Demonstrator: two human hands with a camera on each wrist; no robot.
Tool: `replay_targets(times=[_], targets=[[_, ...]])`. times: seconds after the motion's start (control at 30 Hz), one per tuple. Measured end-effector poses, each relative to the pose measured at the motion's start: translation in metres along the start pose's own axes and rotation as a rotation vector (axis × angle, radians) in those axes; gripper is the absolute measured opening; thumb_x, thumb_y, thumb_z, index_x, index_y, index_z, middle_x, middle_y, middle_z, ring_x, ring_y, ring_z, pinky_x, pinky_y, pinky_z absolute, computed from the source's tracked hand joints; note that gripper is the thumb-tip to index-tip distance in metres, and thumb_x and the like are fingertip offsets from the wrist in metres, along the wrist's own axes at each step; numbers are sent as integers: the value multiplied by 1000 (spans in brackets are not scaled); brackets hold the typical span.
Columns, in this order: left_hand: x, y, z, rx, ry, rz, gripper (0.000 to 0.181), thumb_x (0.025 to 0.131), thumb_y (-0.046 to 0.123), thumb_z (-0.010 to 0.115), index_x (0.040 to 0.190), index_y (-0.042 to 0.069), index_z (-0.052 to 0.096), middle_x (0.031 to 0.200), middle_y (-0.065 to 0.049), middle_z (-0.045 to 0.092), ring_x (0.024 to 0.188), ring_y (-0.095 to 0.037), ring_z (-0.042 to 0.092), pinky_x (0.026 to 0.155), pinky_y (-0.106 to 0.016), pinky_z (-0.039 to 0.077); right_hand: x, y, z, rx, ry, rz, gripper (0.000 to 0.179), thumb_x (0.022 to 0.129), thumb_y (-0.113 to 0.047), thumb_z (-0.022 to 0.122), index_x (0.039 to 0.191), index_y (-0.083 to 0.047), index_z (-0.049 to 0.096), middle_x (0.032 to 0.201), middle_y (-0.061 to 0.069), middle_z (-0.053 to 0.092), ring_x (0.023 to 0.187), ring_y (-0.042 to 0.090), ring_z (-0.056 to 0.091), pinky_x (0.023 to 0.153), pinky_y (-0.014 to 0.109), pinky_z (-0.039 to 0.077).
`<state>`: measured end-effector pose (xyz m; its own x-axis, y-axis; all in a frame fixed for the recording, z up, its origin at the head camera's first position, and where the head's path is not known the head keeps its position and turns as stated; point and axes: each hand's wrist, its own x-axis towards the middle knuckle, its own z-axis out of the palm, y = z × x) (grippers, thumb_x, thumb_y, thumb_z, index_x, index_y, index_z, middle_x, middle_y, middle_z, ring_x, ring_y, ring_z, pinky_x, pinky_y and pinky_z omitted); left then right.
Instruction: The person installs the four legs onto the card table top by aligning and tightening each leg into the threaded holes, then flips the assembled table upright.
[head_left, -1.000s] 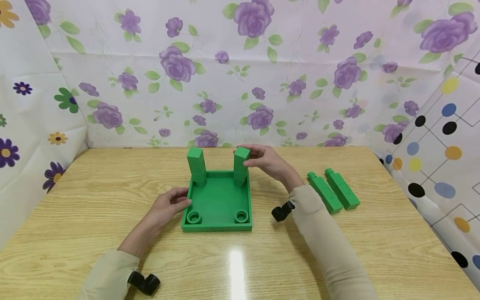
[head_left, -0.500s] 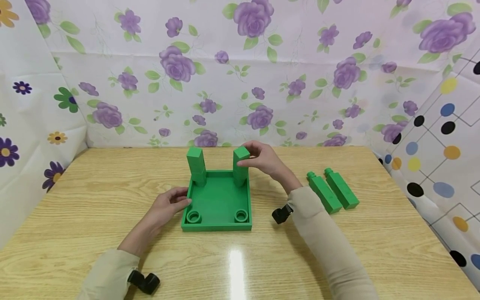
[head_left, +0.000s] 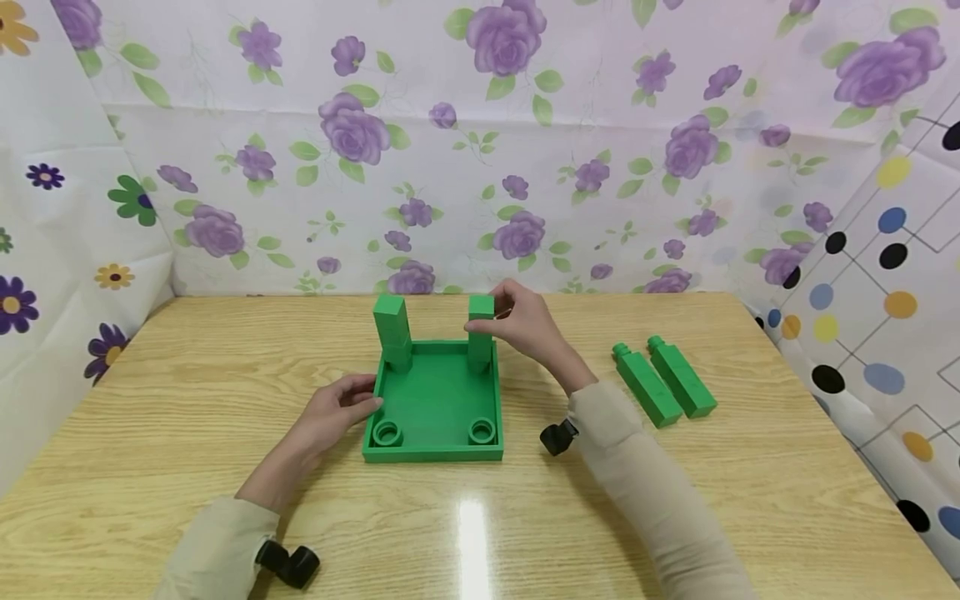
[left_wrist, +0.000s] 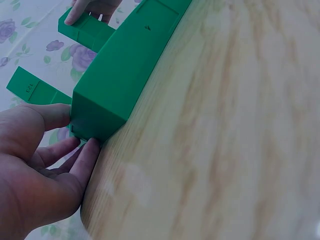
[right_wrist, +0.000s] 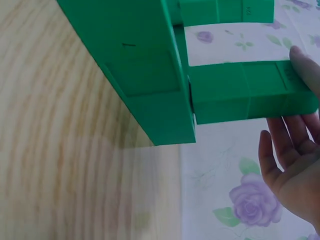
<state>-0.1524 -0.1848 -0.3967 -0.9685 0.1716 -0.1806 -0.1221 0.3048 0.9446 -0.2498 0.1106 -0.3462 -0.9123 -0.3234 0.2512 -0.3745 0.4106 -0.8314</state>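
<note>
A shallow green tabletop piece (head_left: 438, 396) lies with its raised rim up, round threaded sockets (head_left: 482, 431) showing at its two near corners. Two square green legs stand upright at its far corners. My right hand (head_left: 525, 323) grips the upper part of the right leg (head_left: 480, 337), thumb on the near side and fingers behind. The left leg (head_left: 392, 329) stands with no hand on it. At the piece's left side, my left hand (head_left: 336, 414) holds the edge between thumb and fingers; the left wrist view shows its fingertips (left_wrist: 90, 145) against the lower corner.
Two more green legs (head_left: 647, 386) with threaded ends lie side by side on the wooden table (head_left: 225, 375), right of my right arm. Flowered cloth (head_left: 300, 208) hangs behind the table, with patterned cloths at both sides.
The right leg has turned about its upright axis; its top stood cornerwise and now sits square. My right hand has shifted with it. My left hand stays in place.
</note>
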Motion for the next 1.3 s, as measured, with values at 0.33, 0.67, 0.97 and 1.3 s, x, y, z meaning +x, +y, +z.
replay_targets(times=[0.33,0.67,0.97,1.3], targets=[[0,0,0,9,3,-5,53,99,16,58,144,-4,38,138,-22,44,124,-32,44,97,-35,43,-3,-3,8,-29,82,7,41,78,-29,83,90,-8,50,88,8,59,85,29,59,63,36,48],[1,-1,0,27,12,7,54,99,18,58,144,-4,39,137,-22,45,123,-32,45,96,-35,43,-5,-6,5,-51,67,22,40,79,-32,82,92,-9,51,95,6,60,91,26,59,68,37,49],[2,-5,0,19,9,0,54,98,19,59,143,-4,40,136,-21,46,123,-31,45,96,-34,43,-7,0,0,-38,-37,-9,51,87,-32,75,130,-13,57,115,4,60,108,24,55,90,37,47],[3,-5,0,28,15,2,54,98,20,60,143,-3,41,135,-21,47,122,-32,46,95,-34,44,-5,6,-12,310,-224,-5,46,102,-22,53,146,-10,45,128,18,51,116,31,47,103,48,37]])
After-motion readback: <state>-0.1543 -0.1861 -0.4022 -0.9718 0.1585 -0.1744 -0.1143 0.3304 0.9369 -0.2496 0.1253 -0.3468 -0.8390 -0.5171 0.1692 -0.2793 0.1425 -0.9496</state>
